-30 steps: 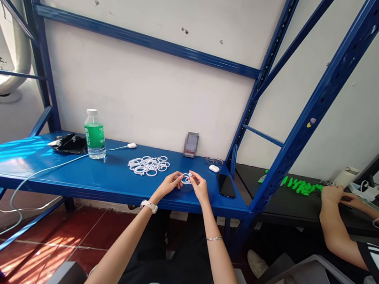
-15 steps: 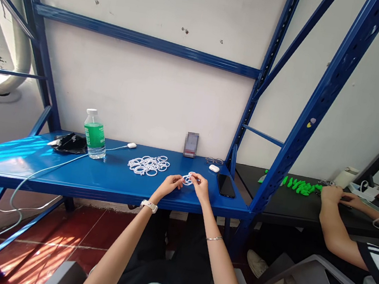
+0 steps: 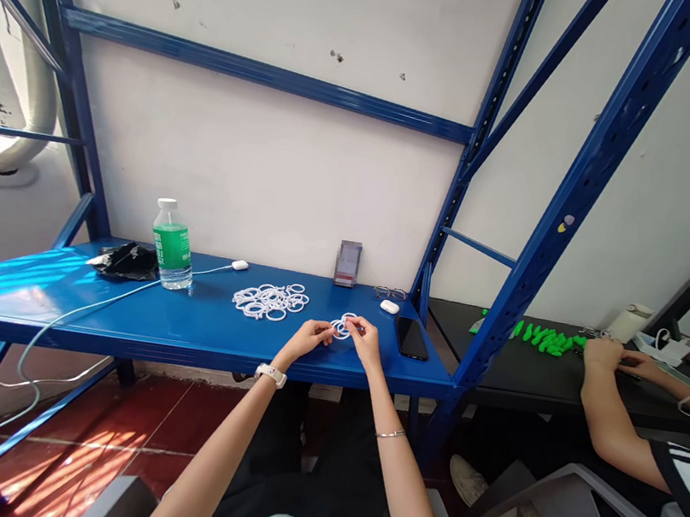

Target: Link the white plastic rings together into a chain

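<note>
Over the front middle of the blue shelf (image 3: 116, 315), my left hand (image 3: 307, 339) and my right hand (image 3: 364, 339) meet and pinch a small bunch of white plastic rings (image 3: 343, 326) between their fingertips. Both hands have their fingers closed on the rings. A loose pile of several more white rings (image 3: 270, 299) lies on the shelf just left of and behind my hands. My left wrist carries a white watch and my right wrist a thin bracelet.
A green-labelled water bottle (image 3: 171, 246), a black bag (image 3: 124, 260) and a white cable lie at the left. Glasses (image 3: 390, 293), an earbud case (image 3: 390, 306) and a black phone (image 3: 411, 337) lie at the right. Another person's hands (image 3: 606, 354) work near green parts (image 3: 544, 337).
The rings between my fingertips have turned and spread a little, now showing as overlapping loops. My hands stay in nearly the same place.
</note>
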The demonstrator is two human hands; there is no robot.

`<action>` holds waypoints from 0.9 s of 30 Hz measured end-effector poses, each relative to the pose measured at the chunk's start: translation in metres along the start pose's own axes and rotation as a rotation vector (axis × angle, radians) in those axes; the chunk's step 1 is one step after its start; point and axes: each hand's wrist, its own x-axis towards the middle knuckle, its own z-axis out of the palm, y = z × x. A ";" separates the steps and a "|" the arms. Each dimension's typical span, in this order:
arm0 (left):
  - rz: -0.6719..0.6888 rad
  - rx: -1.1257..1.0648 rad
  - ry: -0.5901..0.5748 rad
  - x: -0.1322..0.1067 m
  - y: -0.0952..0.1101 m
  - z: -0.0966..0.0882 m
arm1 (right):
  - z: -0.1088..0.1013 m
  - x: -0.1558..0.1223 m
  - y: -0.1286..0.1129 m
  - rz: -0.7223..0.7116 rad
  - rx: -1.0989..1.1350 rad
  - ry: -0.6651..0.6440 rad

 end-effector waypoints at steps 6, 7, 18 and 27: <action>0.016 -0.004 -0.001 0.000 0.001 0.000 | -0.001 0.000 0.001 -0.026 -0.002 -0.039; 0.018 -0.006 0.001 0.000 0.000 0.000 | -0.001 0.000 0.001 -0.033 -0.004 -0.039; 0.042 -0.035 0.023 0.003 -0.004 0.001 | 0.001 0.000 -0.001 -0.018 0.075 -0.029; 0.057 -0.068 0.037 0.002 -0.001 0.001 | 0.001 -0.001 -0.002 0.024 0.132 -0.063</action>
